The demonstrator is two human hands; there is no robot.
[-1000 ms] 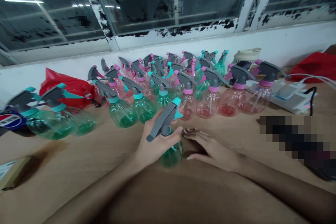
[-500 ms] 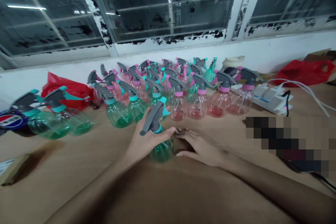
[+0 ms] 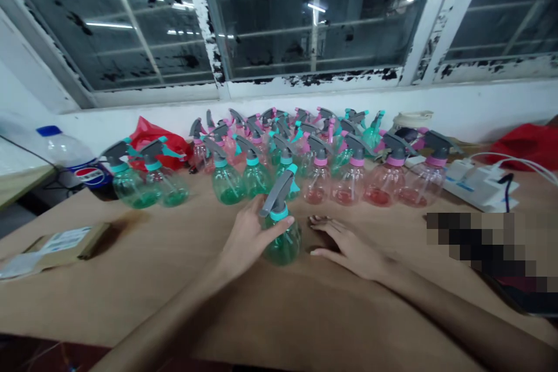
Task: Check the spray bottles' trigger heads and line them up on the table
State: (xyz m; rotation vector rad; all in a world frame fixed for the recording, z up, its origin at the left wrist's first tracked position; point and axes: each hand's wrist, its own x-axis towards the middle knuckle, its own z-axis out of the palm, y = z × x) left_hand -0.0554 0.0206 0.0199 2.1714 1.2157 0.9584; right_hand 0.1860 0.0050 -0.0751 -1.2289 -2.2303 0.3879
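My left hand (image 3: 248, 235) is wrapped around a green spray bottle (image 3: 284, 249) with a teal collar and a grey trigger head. The bottle stands upright at the middle of the table, my thumb across its neck. To its right, my right hand (image 3: 349, 247) rests palm down with fingers stretched out, holding nothing, a small gap from the bottle. Just behind are several green spray bottles (image 3: 229, 186) and a row of pink spray bottles (image 3: 346, 186), with more packed behind them.
Two green spray bottles (image 3: 139, 189) stand at left beside a cola bottle (image 3: 93, 171) and a red plastic bag (image 3: 148, 142). A brown package (image 3: 93, 239) lies at the left. A white power strip (image 3: 479, 186) with cables is at right, near a pixelated patch.
The view has swung left, showing more of the table's left side. My right hand's fingertips, close to my left thumb before, are now farther from it. The left hand keeps its grip.
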